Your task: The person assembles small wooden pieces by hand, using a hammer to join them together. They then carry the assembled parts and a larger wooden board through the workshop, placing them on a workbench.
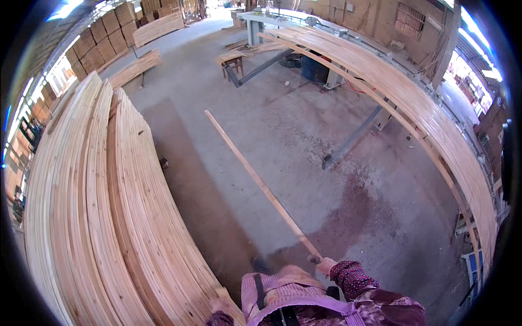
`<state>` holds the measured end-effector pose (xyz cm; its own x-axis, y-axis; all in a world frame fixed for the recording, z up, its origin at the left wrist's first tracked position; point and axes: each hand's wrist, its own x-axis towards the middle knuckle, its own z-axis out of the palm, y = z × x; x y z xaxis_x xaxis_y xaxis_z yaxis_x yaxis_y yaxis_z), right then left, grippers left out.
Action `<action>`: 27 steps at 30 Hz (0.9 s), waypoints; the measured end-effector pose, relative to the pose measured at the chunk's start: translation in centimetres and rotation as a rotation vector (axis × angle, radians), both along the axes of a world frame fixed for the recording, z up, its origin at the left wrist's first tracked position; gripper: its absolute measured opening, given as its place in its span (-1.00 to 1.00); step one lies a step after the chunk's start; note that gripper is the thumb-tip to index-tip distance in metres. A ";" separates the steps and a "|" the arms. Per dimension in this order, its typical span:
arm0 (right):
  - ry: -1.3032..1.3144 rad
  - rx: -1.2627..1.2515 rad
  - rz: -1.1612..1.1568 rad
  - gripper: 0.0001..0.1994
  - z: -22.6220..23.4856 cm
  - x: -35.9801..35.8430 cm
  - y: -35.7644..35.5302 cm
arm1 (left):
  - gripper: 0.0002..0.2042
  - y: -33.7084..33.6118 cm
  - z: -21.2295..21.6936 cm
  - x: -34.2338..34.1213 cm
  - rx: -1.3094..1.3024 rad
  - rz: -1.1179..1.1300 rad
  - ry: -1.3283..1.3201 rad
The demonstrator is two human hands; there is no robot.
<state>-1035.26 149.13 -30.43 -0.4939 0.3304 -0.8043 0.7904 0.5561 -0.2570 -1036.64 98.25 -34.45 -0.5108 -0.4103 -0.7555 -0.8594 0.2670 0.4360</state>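
Observation:
My right hand [325, 266] is closed round the near end of a long, thin wooden strip [260, 183]. The strip slants away over the floor toward the far left. My left hand [222, 302] is at the lower edge, beside the near end of a large stack of long pale boards [147, 185]. Motion smears its fingers, so I cannot tell whether it touches the boards or holds anything.
On the right runs a long bench [375, 60] bearing pale boards, its grey metal legs [352, 136] jutting over the floor. A small wooden stool [232, 58] and a dark blue drum [314, 69] stand farther off. More stacked lumber [103, 32] is at the far left.

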 end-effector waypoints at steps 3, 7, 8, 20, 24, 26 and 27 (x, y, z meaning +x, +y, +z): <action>-0.058 -0.046 0.125 -0.64 1.2 -5.8 -2.0 | -0.59 -1.9 4.6 -14.1 0.287 0.137 0.336; -0.097 0.001 0.316 -0.62 0.5 -13.1 -3.7 | -0.62 -2.5 8.7 -32.0 0.162 0.000 0.375; -0.111 0.016 0.493 -0.62 -0.8 -15.0 -3.8 | -0.63 -2.6 9.6 -35.4 0.163 -0.034 0.360; 0.078 0.007 0.402 -0.66 -1.7 -56.6 -11.0 | -0.69 -11.2 5.7 -52.4 0.134 0.161 0.013; 0.108 -0.036 0.239 -0.66 -0.3 -72.4 -12.7 | -0.75 -13.1 3.3 -60.7 0.193 0.186 -0.008; 0.169 -0.051 0.144 -0.65 2.1 -80.9 -14.9 | -0.76 -14.9 2.7 -65.9 0.161 0.091 -0.076; 0.189 -0.059 0.087 -0.65 2.8 -83.9 -16.2 | -0.77 -16.0 2.0 -68.7 0.153 0.031 -0.112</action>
<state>-1119.16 132.89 -27.60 -0.6620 0.2351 -0.7117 0.6752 0.5994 -0.4300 -1105.30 82.29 -32.41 -0.4085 -0.3007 -0.8618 -0.9118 0.1773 0.3703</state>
